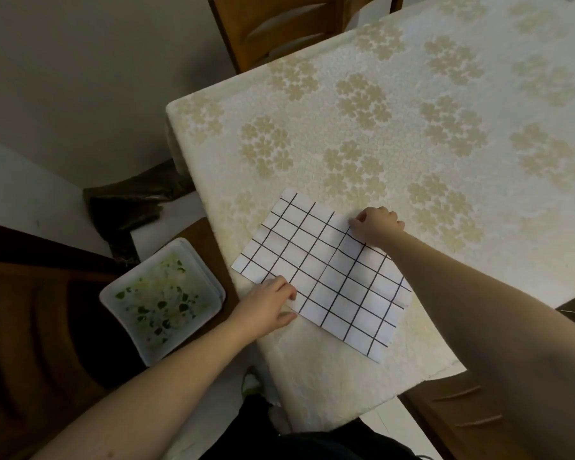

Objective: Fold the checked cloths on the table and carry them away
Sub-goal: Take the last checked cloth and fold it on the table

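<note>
I see a table (412,127) with a cream cover that has pale flower shapes on it. One checked cloth (322,273) lies flat on the tabletop, close to the near left corner and the near edge.

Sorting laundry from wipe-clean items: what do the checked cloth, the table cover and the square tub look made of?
Checked cloth: thin woven fabric, matte; it lies flat with soft fold creases. Table cover: probably embossed vinyl or lace-textured fabric, cream with tan flower clusters; the pebbled surface leaves it open. Square tub: translucent white plastic, with rounded, moulded rims.
</note>
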`<state>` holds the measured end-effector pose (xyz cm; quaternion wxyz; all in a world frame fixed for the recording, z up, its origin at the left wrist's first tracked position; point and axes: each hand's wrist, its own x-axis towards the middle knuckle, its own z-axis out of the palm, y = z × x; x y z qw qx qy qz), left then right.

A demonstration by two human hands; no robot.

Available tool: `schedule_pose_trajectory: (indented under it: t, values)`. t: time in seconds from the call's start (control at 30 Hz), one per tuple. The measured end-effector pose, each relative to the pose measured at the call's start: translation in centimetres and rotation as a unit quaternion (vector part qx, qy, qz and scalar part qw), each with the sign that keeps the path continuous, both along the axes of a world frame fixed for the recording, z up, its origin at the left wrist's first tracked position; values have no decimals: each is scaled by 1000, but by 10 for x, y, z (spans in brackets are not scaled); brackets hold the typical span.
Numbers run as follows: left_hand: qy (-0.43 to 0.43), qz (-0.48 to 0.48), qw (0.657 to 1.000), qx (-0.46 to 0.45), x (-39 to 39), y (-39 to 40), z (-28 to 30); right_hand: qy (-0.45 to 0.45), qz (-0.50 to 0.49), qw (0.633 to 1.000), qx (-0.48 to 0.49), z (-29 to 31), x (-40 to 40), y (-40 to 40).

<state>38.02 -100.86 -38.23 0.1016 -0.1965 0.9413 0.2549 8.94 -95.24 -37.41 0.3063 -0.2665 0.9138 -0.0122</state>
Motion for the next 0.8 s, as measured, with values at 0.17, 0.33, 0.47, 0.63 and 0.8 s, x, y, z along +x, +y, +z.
schedule_pose_trajectory:
  t: [0.17, 0.33, 0.47, 0.63, 0.8]
  values:
    - [25, -48, 997, -52, 3, 2, -7, -27, -8, 1000, 13, 0, -6, -7]
    - [36, -105, 988, -110, 5, 4, -15, -55, -26, 998, -26, 5, -9, -2]
    - [-15, 31, 998, -50, 0, 2, -5, -95, -97, 986, -96, 9, -19, 13]
    - [38, 281, 954, 94, -19, 1, 5, -74, -261, 934, -232, 18, -24, 60]
    - [73, 514, 787, 333, -61, 13, 9, -104, -358, 881, -291, 14, -23, 107]
